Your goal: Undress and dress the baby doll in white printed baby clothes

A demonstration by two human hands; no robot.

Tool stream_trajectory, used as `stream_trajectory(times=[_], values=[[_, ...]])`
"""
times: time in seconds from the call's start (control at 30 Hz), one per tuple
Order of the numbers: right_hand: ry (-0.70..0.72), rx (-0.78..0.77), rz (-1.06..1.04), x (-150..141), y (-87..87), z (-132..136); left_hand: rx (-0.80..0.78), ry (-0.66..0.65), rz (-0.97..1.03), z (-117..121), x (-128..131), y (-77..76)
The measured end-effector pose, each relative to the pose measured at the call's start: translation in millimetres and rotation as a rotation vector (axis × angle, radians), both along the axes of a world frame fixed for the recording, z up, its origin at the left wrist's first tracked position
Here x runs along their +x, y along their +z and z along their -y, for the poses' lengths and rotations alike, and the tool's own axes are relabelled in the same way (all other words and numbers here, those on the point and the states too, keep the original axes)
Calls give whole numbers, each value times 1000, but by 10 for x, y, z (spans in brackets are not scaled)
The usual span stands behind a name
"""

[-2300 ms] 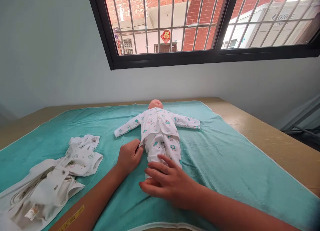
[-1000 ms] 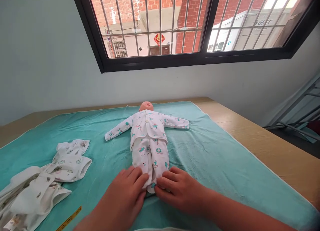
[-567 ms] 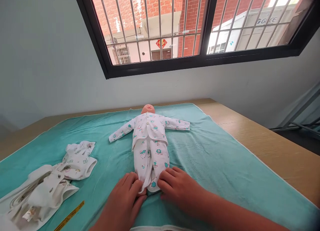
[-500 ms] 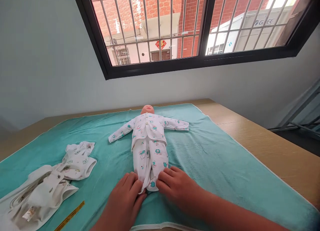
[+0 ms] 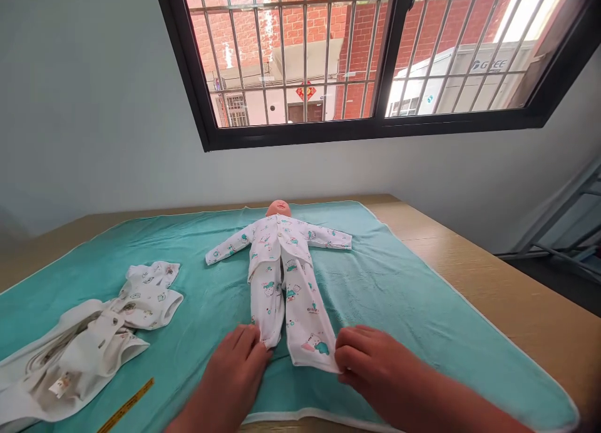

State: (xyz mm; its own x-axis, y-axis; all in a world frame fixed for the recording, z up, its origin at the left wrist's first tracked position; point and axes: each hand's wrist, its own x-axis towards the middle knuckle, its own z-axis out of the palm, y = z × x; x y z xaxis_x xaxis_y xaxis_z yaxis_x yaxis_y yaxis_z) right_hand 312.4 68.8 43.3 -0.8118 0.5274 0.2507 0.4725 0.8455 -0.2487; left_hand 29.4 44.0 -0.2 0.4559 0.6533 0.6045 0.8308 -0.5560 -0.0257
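A baby doll (image 5: 278,208) lies on its back, dressed in a white printed jacket (image 5: 272,240) with both sleeves spread out. Below the jacket, white printed baby trousers (image 5: 310,320) cover its legs, the two legs now parted. My left hand (image 5: 237,364) pinches the cuff of the trouser leg on the left. With my right hand (image 5: 370,361) I grip the outer corner of the other cuff, which is drawn out flat to the right. The doll's feet are hidden inside the fabric.
A green towel (image 5: 399,320) covers most of the wooden table (image 5: 451,258). On the left lies a crumpled white printed garment (image 5: 107,333), with a narrow yellow strip (image 5: 126,405) near it. A barred window (image 5: 300,64) is behind, and a metal frame (image 5: 554,214) stands at the right.
My right hand has moved right, pulling the right trouser leg outward and flattening it, so a gap opens between the legs. My left hand stays at the left cuff.
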Motion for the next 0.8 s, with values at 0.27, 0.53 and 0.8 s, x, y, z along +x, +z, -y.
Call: stream_trajectory(times=[0.27,0.53,0.8], values=[[51,159,-46,-432,57,45,-73,126,50,18,-41,92],[-151,232,-65,-1039,-192,-196,-39,216,384,39,-77,29],[-179,283,-105,-1212,-363,-275,-306,144,647,67,-79,202]])
